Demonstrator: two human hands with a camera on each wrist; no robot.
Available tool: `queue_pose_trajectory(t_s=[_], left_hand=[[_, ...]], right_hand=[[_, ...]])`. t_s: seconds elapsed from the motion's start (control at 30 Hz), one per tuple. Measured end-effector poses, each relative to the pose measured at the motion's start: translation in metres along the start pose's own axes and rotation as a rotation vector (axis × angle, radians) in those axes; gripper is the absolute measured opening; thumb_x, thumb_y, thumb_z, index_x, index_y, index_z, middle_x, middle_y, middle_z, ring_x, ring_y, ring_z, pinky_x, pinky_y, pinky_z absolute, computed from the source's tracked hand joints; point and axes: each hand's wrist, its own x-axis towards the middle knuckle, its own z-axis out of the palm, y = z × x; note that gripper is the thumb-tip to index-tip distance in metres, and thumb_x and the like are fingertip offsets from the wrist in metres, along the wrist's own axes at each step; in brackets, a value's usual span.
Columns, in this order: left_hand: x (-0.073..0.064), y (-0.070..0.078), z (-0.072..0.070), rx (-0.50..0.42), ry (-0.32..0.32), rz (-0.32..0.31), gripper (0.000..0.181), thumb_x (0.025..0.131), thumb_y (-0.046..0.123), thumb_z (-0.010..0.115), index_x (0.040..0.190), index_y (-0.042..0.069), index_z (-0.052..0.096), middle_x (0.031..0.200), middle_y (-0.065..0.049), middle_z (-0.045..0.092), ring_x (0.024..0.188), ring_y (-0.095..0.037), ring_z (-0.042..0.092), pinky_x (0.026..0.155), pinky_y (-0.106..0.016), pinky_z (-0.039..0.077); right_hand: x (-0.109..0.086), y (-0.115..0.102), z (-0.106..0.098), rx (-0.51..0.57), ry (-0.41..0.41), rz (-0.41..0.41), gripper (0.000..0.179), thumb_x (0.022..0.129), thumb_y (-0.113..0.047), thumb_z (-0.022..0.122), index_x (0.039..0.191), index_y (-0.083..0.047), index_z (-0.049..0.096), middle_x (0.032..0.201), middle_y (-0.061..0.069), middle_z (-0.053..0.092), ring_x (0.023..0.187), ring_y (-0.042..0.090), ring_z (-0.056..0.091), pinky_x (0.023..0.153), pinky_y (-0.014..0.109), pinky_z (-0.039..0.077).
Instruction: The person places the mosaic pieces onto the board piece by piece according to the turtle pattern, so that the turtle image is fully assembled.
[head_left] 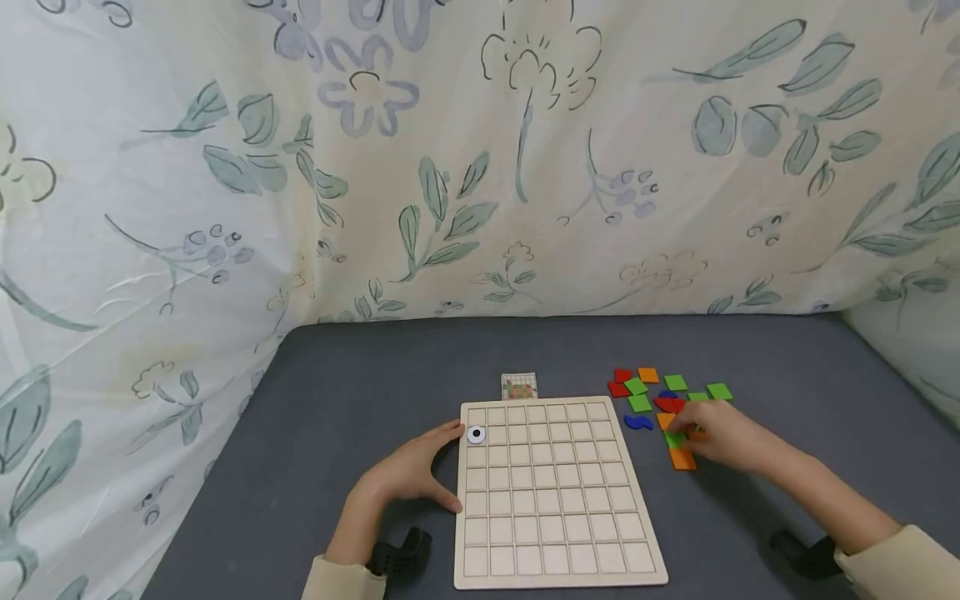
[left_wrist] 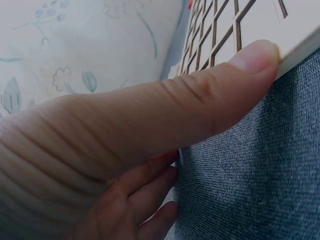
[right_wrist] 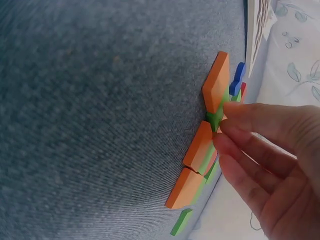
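Observation:
My left hand [head_left: 408, 467] lies at the left edge of a pale wooden grid board [head_left: 555, 581], its thumb and fingers spread apart and touching that edge. In the left wrist view the thumb [left_wrist: 215, 95] presses the board's corner. A white disc with a black dot [head_left: 476, 435] sits in an upper-left square of the board. Right of the board, my right hand [head_left: 723, 433] reaches into a group of coloured tiles, its fingertips pinching a green tile [right_wrist: 214, 120]. Orange tiles [right_wrist: 216, 82] lie around those fingertips, and the hand partly hides several pieces.
A small picture card [head_left: 519, 386] lies behind the board's top edge. Blue wavy piece [head_left: 638, 422], red tile [head_left: 617, 390] and several green tiles lie beside the board on a dark grey cloth [head_left: 360, 375]. A flowered curtain [head_left: 450, 167] hangs behind.

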Motion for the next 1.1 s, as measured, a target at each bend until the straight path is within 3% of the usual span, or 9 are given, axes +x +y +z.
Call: queue_pose_trajectory(t_s=[0.17,0.4,0.8,1.1], left_hand=[[0.0,-0.002,0.003,-0.003,0.004,0.008,0.103,0.06,0.025,0.087,0.144,0.005,0.031,0.151,-0.012,0.025,0.136,-0.035,0.024,0.102,-0.056,0.027],[0.0,-0.003,0.004,-0.007,0.007,0.009,0.103,0.06,0.024,0.087,0.144,0.005,0.031,0.151,-0.011,0.024,0.136,-0.035,0.024,0.102,-0.055,0.028],[0.001,-0.003,0.004,0.007,0.024,0.003,0.103,0.059,0.024,0.088,0.144,0.005,0.032,0.15,-0.012,0.025,0.136,-0.035,0.024,0.102,-0.054,0.028],[0.001,-0.001,0.004,0.009,0.019,-0.001,0.103,0.059,0.024,0.088,0.144,0.005,0.032,0.15,-0.012,0.025,0.136,-0.034,0.024,0.102,-0.054,0.028]], right_hand=[[-0.002,-0.002,0.003,-0.008,0.0,0.032,0.018,0.069,-0.001,0.076,0.085,-0.006,0.07,0.084,-0.001,0.065,0.075,0.016,0.059,0.063,0.029,0.051],[-0.001,0.002,0.003,-0.02,-0.02,-0.015,0.02,0.069,-0.011,0.079,0.087,-0.008,0.069,0.085,-0.003,0.064,0.075,0.014,0.058,0.063,0.027,0.05],[0.005,0.006,-0.002,0.002,-0.081,-0.061,0.021,0.071,-0.008,0.077,0.091,-0.004,0.07,0.088,0.0,0.065,0.078,0.017,0.061,0.065,0.028,0.051],[0.008,0.01,-0.002,0.033,-0.1,-0.078,0.018,0.073,-0.006,0.075,0.091,-0.004,0.07,0.086,-0.001,0.063,0.072,0.009,0.057,0.061,0.023,0.049]])
